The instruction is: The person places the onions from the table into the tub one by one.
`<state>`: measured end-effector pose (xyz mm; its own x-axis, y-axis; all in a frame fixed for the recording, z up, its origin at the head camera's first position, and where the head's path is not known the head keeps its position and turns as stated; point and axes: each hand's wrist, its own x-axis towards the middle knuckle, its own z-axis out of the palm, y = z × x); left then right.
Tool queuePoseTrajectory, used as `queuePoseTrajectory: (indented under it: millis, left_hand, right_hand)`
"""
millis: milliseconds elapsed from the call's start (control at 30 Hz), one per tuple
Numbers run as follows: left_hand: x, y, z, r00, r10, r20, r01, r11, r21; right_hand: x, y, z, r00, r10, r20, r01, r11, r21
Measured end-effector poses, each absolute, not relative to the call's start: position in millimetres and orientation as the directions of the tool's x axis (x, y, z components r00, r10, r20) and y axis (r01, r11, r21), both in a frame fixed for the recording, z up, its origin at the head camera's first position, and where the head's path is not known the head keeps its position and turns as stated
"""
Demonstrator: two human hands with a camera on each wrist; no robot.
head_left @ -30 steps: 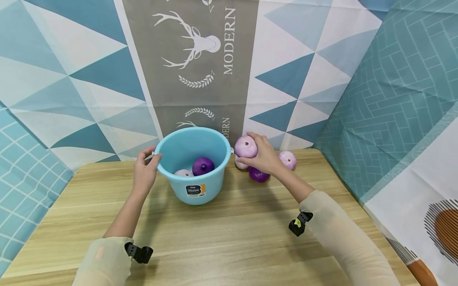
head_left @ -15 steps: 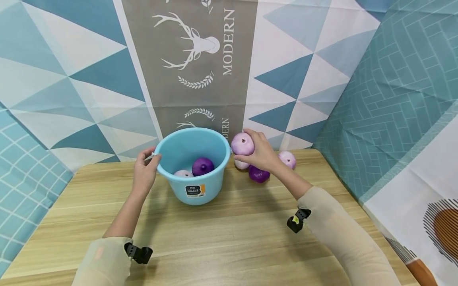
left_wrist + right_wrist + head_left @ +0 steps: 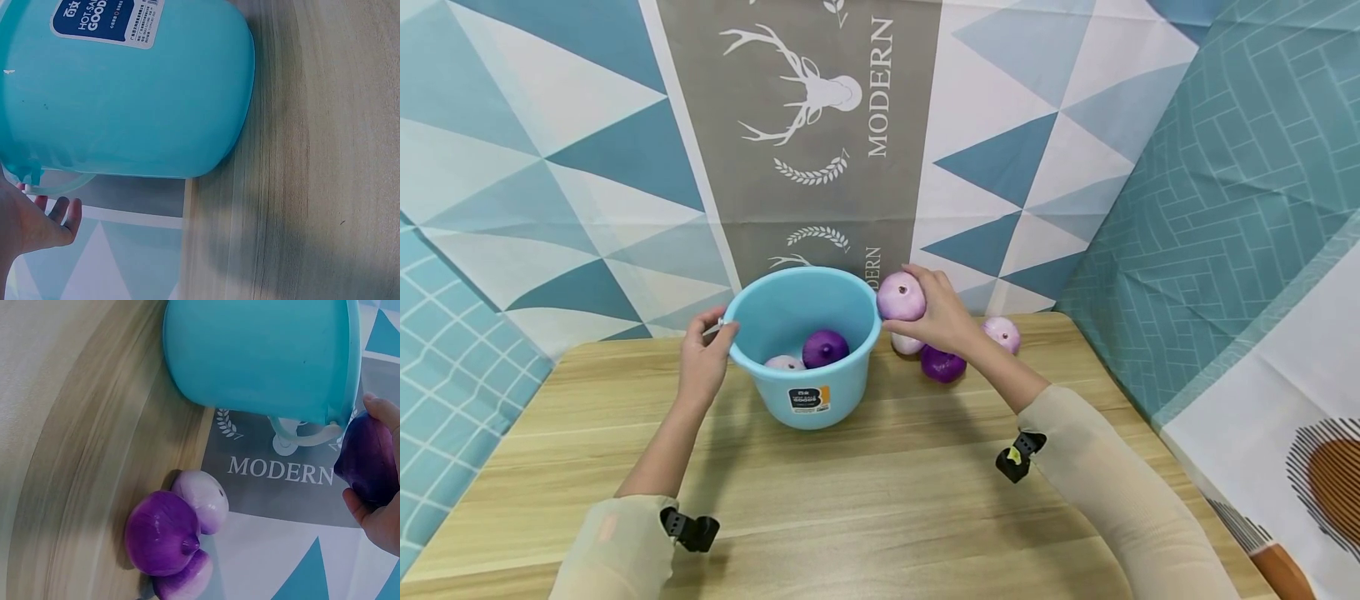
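A light blue bucket (image 3: 853,390) stands upright on the table. My left hand (image 3: 702,362) grips its left rim by the handle joint, and the left wrist view shows those fingers beside the white handle (image 3: 65,185). Held in my right hand (image 3: 943,317) is a purple onion (image 3: 901,297), raised level with the bucket's right rim, thumb below and fingers above. The right wrist view shows this onion's dark pointed end. Inside the bucket lie a dark purple onion (image 3: 825,348) and a paler onion (image 3: 785,363), partly hidden by the front wall.
Right of the bucket, below my right hand, rest a dark purple onion (image 3: 942,367), a pale onion (image 3: 906,344) and another pale onion (image 3: 1002,334) farther right. A patterned cloth wall (image 3: 985,183) rises behind the wooden table (image 3: 850,517).
My right hand has moved left and slightly up with the onion, from above the table onions to the bucket's right rim. The left hand and bucket have stayed in place.
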<state>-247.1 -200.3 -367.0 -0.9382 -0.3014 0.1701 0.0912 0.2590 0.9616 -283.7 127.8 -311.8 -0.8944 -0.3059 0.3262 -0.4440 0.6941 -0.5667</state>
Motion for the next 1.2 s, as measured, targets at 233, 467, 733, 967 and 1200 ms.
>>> queuePoseTrajectory:
  millis: [233, 467, 733, 967, 1200]
  left_hand:
    - [-247.5, -201.1, -367.2, -0.939, -0.299, 0.168, 0.09, 0.259, 0.962]
    - [-247.2, -200.6, -366.7, -0.94, -0.298, 0.165, 0.093, 0.244, 0.965]
    - [-249.3, -201.0, -368.7, -0.937, -0.305, 0.171, 0.093, 0.254, 0.963]
    - [-248.7, -200.9, -368.2, -0.935, -0.304, 0.182, 0.104, 0.253, 0.962]
    - [-248.6, -201.2, -368.6, -0.934, -0.302, 0.189, 0.112, 0.255, 0.96]
  right_hand:
    - [-285.1, 122.1, -308.2, -0.887, -0.321, 0.331, -0.458, 0.691, -0.559]
    - [-284.1, 117.1, -305.3, -0.887, -0.331, 0.321, -0.46, 0.681, -0.57]
    - [-285.6, 109.4, -305.4, -0.872, -0.345, 0.346, -0.488, 0.655, -0.577]
    - [-286.0, 101.5, -305.2, -0.866, -0.341, 0.366, -0.499, 0.646, -0.578]
    - [-286.6, 94.4, -304.2, -0.851, -0.361, 0.381, -0.524, 0.64, -0.562]
